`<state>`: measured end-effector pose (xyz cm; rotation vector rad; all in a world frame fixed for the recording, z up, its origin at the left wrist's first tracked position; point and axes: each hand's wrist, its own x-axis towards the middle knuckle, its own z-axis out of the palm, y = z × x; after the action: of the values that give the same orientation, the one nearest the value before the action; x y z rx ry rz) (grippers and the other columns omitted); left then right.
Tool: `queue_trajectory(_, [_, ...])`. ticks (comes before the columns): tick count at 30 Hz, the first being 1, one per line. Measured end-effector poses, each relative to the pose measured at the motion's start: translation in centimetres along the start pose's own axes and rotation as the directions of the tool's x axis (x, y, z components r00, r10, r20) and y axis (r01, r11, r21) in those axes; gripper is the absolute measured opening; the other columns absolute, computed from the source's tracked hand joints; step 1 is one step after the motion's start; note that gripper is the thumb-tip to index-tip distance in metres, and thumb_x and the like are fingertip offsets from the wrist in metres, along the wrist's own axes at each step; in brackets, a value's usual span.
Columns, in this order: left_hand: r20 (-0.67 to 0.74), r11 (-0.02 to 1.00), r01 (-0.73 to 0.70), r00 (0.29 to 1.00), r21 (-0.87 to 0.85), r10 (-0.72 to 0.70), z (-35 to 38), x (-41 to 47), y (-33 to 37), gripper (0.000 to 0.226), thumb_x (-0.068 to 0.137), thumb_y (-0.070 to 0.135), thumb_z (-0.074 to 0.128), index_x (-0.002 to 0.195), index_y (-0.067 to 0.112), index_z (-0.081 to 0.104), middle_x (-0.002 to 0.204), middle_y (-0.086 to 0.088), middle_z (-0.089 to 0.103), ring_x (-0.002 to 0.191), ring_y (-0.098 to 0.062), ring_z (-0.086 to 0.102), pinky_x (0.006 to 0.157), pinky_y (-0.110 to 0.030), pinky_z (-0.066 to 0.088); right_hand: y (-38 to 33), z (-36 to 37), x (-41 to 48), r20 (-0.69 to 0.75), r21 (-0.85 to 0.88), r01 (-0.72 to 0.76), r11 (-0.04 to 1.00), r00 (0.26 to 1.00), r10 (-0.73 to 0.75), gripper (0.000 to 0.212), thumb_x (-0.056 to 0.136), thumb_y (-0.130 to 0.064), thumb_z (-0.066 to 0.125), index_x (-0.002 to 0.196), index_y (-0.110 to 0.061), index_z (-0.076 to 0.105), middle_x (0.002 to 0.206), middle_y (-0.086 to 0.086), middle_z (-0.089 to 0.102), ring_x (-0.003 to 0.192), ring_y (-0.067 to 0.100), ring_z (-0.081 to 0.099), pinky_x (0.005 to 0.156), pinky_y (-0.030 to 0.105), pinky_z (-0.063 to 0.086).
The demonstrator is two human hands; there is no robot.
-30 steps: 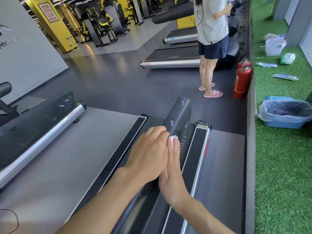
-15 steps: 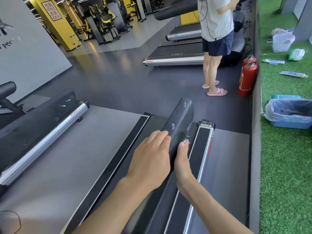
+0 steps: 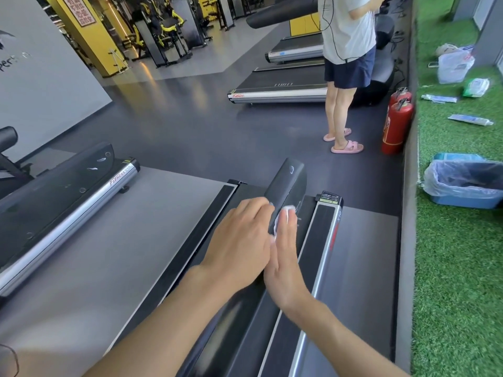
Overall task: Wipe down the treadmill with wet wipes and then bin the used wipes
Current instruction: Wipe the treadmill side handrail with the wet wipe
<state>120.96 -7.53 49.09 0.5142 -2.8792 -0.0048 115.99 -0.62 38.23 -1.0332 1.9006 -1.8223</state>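
Note:
A black treadmill handrail (image 3: 290, 180) slopes away from me, above the silver side rail (image 3: 324, 240). My left hand (image 3: 239, 246) lies flat over the handrail's top and left side, fingers straight. My right hand (image 3: 284, 257) presses a white wet wipe (image 3: 283, 216) against the handrail's right face with straight fingers; only the wipe's edge shows past the fingertips. A blue bin with a clear liner (image 3: 462, 183) stands on the green turf at the right.
A person in pink slippers (image 3: 345, 77) stands ahead beside two red fire extinguishers (image 3: 397, 123). A second treadmill's rail (image 3: 70, 205) lies at the left. A wipe pack (image 3: 476, 87) and a white bag (image 3: 454, 63) lie on the turf.
My right hand slid forward along the handrail's right face and back, so the wipe shows again at the fingertips. My left hand stayed on the handrail.

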Motion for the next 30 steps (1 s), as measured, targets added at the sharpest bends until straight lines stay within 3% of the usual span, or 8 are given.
queue_trajectory(10, [-0.007, 1.000, 0.008, 1.000, -0.001, -0.008, 0.6, 1.8, 0.3, 0.042, 0.084, 0.019, 0.025, 0.090, 0.008, 0.066, 0.098, -0.003, 0.066, 0.091, -0.024, 0.062, 0.073, -0.034, 0.053, 0.8, -1.1, 3.0, -0.028, 0.020, 0.011, 1.000, 1.000, -0.010, 0.023, 0.106, -0.027, 0.021, 0.129, -0.024, 0.023, 0.163, -0.001, 0.005, 0.151, 0.027, -0.008, 0.123, 0.029, -0.004])
queue_trajectory(11, [-0.011, 1.000, 0.004, 1.000, 0.002, -0.004, 0.8, 2.1, 0.4, 0.041, 0.086, 0.019, 0.024, 0.090, 0.009, 0.063, 0.102, -0.003, 0.064, 0.095, -0.024, 0.060, 0.075, -0.034, 0.052, 0.7, -1.1, 4.3, -0.118, 0.071, -0.115, 0.991, 0.985, 0.123, 0.056, 0.107, -0.028, 0.021, 0.139, 0.005, -0.011, 0.164, 0.001, 0.005, 0.151, 0.025, -0.009, 0.122, 0.028, -0.003])
queue_trajectory(15, [-0.006, 0.999, -0.005, 1.000, 0.045, 0.005, 1.3, 2.2, 0.7, 0.040, 0.085, 0.019, 0.027, 0.097, 0.009, 0.064, 0.110, -0.001, 0.064, 0.103, -0.020, 0.059, 0.076, -0.030, 0.052, 1.8, 0.3, 2.5, 0.055, 0.310, -0.247, 0.918, 0.969, 0.242, 0.061, 0.095, -0.073, 0.021, 0.141, -0.036, 0.005, 0.161, 0.000, -0.007, 0.148, 0.008, -0.006, 0.125, 0.039, 0.003])
queue_trajectory(20, [0.018, 0.997, -0.022, 1.000, 0.071, 0.020, 1.4, 2.4, 0.7, 0.044, 0.081, 0.015, 0.024, 0.099, 0.006, 0.063, 0.106, -0.003, 0.062, 0.100, -0.023, 0.059, 0.078, -0.034, 0.054, 1.1, -1.4, 4.2, 0.020, 0.455, -0.344, 0.821, 0.926, 0.376, 0.026, 0.099, -0.048, 0.029, 0.104, -0.022, 0.025, 0.100, -0.004, 0.042, 0.082, 0.002, 0.022, 0.087, 0.029, 0.027])
queue_trajectory(22, [0.012, 0.997, -0.022, 1.000, 0.076, 0.021, 1.4, 2.4, 0.7, 0.046, 0.083, 0.015, 0.024, 0.102, 0.005, 0.064, 0.108, -0.004, 0.063, 0.103, -0.024, 0.059, 0.081, -0.037, 0.055, 0.6, -2.0, 5.1, 0.002, 0.481, -0.390, 0.785, 0.896, 0.443, 0.043, 0.101, -0.033, 0.025, 0.140, -0.016, 0.021, 0.127, -0.021, 0.007, 0.112, -0.016, 0.014, 0.107, 0.032, 0.035])
queue_trajectory(23, [0.018, 0.997, -0.017, 1.000, 0.075, 0.015, 1.4, 2.4, 0.8, 0.046, 0.083, 0.015, 0.024, 0.102, 0.005, 0.064, 0.108, -0.004, 0.063, 0.103, -0.024, 0.059, 0.081, -0.036, 0.055, 1.1, -2.1, 4.5, 0.038, 0.469, -0.407, 0.784, 0.896, 0.443, 0.043, 0.101, -0.035, 0.024, 0.140, -0.021, 0.013, 0.100, -0.018, 0.042, 0.127, -0.007, 0.032, 0.109, 0.030, 0.032])
queue_trajectory(25, [0.017, 0.998, -0.005, 1.000, 0.061, 0.004, 1.3, 2.3, 0.8, 0.046, 0.082, 0.016, 0.024, 0.100, 0.005, 0.064, 0.106, -0.003, 0.063, 0.101, -0.023, 0.060, 0.078, -0.036, 0.055, 0.4, -1.6, 2.3, 0.125, 0.419, -0.438, 0.795, 0.896, 0.427, 0.063, 0.096, -0.051, 0.023, 0.151, -0.038, -0.004, 0.155, -0.026, 0.022, 0.145, -0.003, 0.017, 0.121, 0.036, 0.020])
queue_trajectory(30, [0.004, 0.999, -0.008, 1.000, 0.048, 0.008, 1.3, 2.3, 0.6, 0.043, 0.082, 0.015, 0.025, 0.101, 0.007, 0.064, 0.106, -0.002, 0.063, 0.102, -0.022, 0.058, 0.080, -0.035, 0.055, 2.5, -2.4, 6.1, 0.087, 0.429, -0.478, 0.766, 0.866, 0.492, 0.050, 0.096, -0.054, 0.022, 0.145, -0.049, 0.023, 0.147, -0.031, 0.029, 0.133, -0.006, 0.028, 0.122, 0.035, 0.014])
